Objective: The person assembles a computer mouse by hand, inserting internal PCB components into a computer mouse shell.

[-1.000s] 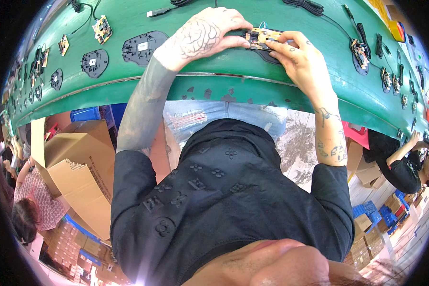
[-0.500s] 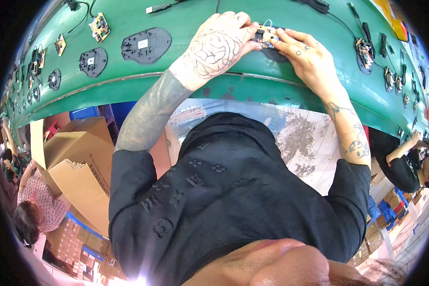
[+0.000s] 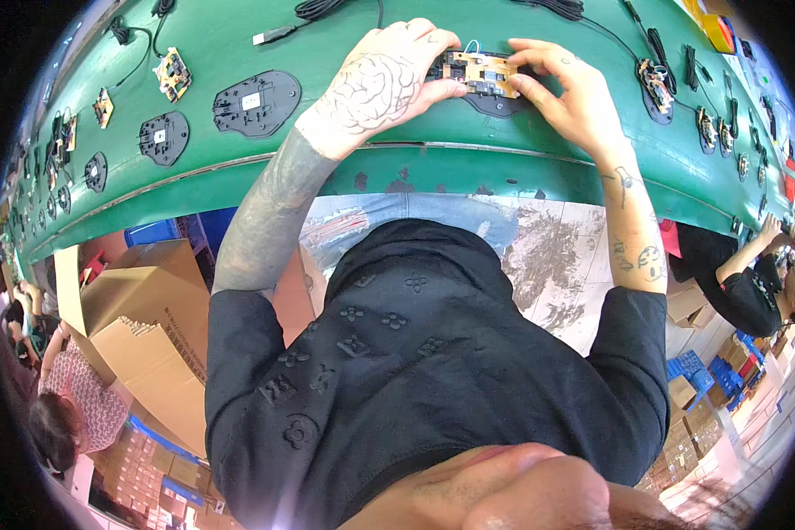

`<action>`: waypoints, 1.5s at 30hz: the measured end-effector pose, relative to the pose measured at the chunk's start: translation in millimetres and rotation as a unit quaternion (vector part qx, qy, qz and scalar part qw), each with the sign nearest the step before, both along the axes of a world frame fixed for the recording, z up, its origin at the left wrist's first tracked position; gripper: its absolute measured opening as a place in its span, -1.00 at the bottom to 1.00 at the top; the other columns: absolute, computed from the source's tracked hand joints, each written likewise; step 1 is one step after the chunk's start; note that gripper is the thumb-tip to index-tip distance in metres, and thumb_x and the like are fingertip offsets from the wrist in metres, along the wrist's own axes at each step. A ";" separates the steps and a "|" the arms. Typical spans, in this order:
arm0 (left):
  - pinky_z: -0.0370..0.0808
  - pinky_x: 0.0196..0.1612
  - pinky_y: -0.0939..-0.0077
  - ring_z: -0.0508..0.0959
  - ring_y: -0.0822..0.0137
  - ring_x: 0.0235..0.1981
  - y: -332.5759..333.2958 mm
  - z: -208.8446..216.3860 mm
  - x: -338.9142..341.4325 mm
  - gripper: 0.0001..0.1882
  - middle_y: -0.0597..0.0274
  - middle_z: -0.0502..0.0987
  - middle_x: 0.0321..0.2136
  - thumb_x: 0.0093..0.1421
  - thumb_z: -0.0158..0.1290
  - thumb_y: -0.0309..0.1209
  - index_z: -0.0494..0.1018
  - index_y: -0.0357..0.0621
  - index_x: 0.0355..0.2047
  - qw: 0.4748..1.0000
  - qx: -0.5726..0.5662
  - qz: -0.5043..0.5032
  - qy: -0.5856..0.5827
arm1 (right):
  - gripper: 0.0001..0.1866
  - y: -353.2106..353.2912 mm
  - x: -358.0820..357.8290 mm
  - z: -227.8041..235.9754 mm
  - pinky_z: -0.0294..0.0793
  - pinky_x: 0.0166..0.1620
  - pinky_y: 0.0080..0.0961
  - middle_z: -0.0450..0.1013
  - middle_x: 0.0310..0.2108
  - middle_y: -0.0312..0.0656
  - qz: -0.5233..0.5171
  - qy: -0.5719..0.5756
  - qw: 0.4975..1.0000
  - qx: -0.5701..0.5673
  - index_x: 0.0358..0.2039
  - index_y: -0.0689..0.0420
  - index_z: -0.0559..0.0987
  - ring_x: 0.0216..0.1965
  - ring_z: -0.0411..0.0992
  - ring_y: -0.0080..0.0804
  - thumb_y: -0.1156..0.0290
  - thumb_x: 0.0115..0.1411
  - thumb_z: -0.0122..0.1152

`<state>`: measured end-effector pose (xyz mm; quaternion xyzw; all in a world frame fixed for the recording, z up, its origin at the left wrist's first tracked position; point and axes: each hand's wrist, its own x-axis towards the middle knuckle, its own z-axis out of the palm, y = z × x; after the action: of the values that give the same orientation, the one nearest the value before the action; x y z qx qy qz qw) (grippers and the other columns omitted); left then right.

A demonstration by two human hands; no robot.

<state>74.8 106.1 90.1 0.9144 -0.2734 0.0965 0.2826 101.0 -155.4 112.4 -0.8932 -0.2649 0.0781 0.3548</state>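
Note:
A tan circuit board [image 3: 481, 72] with black parts and a thin light-blue wire loop lies over a black plastic base plate [image 3: 495, 108] on the green work surface. My left hand [image 3: 384, 84] grips the board's left end, thumb at the near edge and fingers behind. At the board's right end, the thumb and index finger of my right hand [image 3: 574, 93] pinch its corner, the fingers curved. To my left lies a larger-looking black base plate [image 3: 254, 103] with a white label, and beyond it another base plate [image 3: 163, 139].
Loose circuit boards [image 3: 173, 74] and coiled black cables [image 3: 318, 9] lie along the green surface [image 3: 371, 163]. On the right rests a base with a board [image 3: 655, 88]. An open cardboard box [image 3: 141, 291] stands below on the left. Other people sit at both sides.
My right fingers have drawn back to the board's right end, uncovering more of it. In the picture, the things on the surface sit slightly further left and lower.

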 end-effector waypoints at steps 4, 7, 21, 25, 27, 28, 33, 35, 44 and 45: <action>0.39 0.03 0.25 0.54 0.18 -0.15 11.9 5.4 -6.5 -0.73 0.26 0.52 -0.24 0.17 0.25 -0.19 0.57 -0.05 -0.21 0.999 0.004 0.005 -0.040 | -0.77 2.3 2.2 2.1 0.52 0.04 -0.35 0.56 -0.02 -0.24 0.032 -0.089 0.993 -0.065 -0.18 0.09 0.65 -0.05 0.54 -0.20 0.30 0.17 0.34; 0.34 0.07 0.24 0.52 0.23 -0.15 26.7 3.7 -12.9 -0.82 0.31 0.51 -0.25 0.19 0.22 -0.29 0.57 -0.01 -0.22 0.997 0.063 -0.011 -0.039 | -0.84 8.0 1.3 4.6 0.51 0.05 -0.35 0.57 -0.05 -0.23 0.040 -0.117 0.988 -0.090 -0.24 0.09 0.66 -0.03 0.54 -0.20 0.34 0.18 0.34; 0.30 0.09 0.26 0.50 0.31 -0.16 6.8 -5.3 -10.4 -0.85 0.34 0.48 -0.27 0.19 0.09 -0.40 0.49 -0.01 -0.21 0.982 0.122 -0.025 -0.141 | -0.83 3.4 -1.5 -7.0 0.51 0.03 -0.34 0.59 -0.11 -0.29 0.025 -0.156 0.986 -0.047 -0.26 0.08 0.64 -0.05 0.52 -0.23 0.33 0.15 0.34; 0.30 0.10 0.27 0.53 0.31 -0.17 7.7 -8.0 -7.8 -0.82 0.35 0.51 -0.26 0.17 0.17 -0.42 0.49 -0.01 -0.21 0.974 0.144 -0.042 -0.171 | -0.84 4.6 -1.3 -3.7 0.50 0.04 -0.33 0.59 -0.11 -0.28 0.025 -0.147 0.987 -0.054 -0.27 0.08 0.64 -0.05 0.52 -0.22 0.33 0.14 0.34; 0.31 0.09 0.27 0.52 0.30 -0.18 7.6 -8.2 -6.4 -0.83 0.35 0.51 -0.26 0.16 0.18 -0.42 0.49 -0.02 -0.22 0.974 0.136 -0.046 -0.174 | -0.84 2.7 -0.8 -1.5 0.49 0.05 -0.33 0.59 -0.11 -0.27 0.030 -0.136 0.988 -0.061 -0.28 0.09 0.64 -0.06 0.52 -0.22 0.34 0.14 0.34; 0.31 0.08 0.27 0.52 0.30 -0.18 8.0 -8.5 -4.5 -0.83 0.35 0.51 -0.27 0.15 0.18 -0.40 0.50 0.00 -0.23 0.982 0.103 -0.049 -0.152 | -0.84 1.6 -0.3 -1.1 0.49 0.05 -0.33 0.59 -0.11 -0.27 0.031 -0.137 0.988 -0.062 -0.28 0.09 0.64 -0.06 0.52 -0.22 0.34 0.14 0.34; 0.33 0.04 0.30 0.52 0.31 -0.22 4.9 -15.8 4.8 -0.84 0.37 0.48 -0.36 0.12 0.20 -0.39 0.49 0.03 -0.29 0.987 0.044 -0.051 -0.148 | -0.84 9.5 -3.9 10.3 0.51 0.04 -0.32 0.58 -0.08 -0.24 0.007 -0.082 0.995 -0.063 -0.26 0.05 0.66 -0.05 0.52 -0.22 0.35 0.14 0.34; 0.34 0.02 0.29 0.54 0.31 -0.23 6.3 -14.3 10.6 -0.90 0.38 0.49 -0.39 0.11 0.20 -0.34 0.52 0.09 -0.35 0.992 0.071 -0.064 -0.087 | -0.83 22.6 -12.7 15.1 0.51 0.04 -0.32 0.57 -0.07 -0.23 0.011 -0.144 0.988 -0.061 -0.24 0.04 0.66 -0.03 0.52 -0.22 0.34 0.13 0.34; 0.33 0.09 0.23 0.54 0.28 -0.12 23.4 5.7 -16.2 -0.83 0.36 0.54 -0.22 0.12 0.26 -0.25 0.58 0.06 -0.30 0.994 -0.017 0.039 -0.099 | -0.77 38.4 -22.2 9.7 0.52 0.06 -0.30 0.56 -0.07 -0.24 0.004 -0.276 0.950 -0.147 -0.20 -0.01 0.70 0.01 0.51 -0.19 0.35 0.08 0.40; 0.33 0.09 0.23 0.54 0.28 -0.12 37.3 11.1 -18.9 -0.83 0.36 0.54 -0.22 0.12 0.26 -0.25 0.58 0.06 -0.30 0.993 -0.010 0.052 -0.103 | -0.79 29.0 -17.6 12.6 0.52 0.05 -0.29 0.57 -0.07 -0.23 -0.024 -0.278 0.944 -0.175 -0.20 -0.03 0.71 0.00 0.51 -0.19 0.32 0.13 0.38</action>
<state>55.8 143.4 101.3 0.9095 -0.2525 0.2073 0.2572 83.4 -126.4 125.1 -0.9336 -0.3136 -0.1364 0.1073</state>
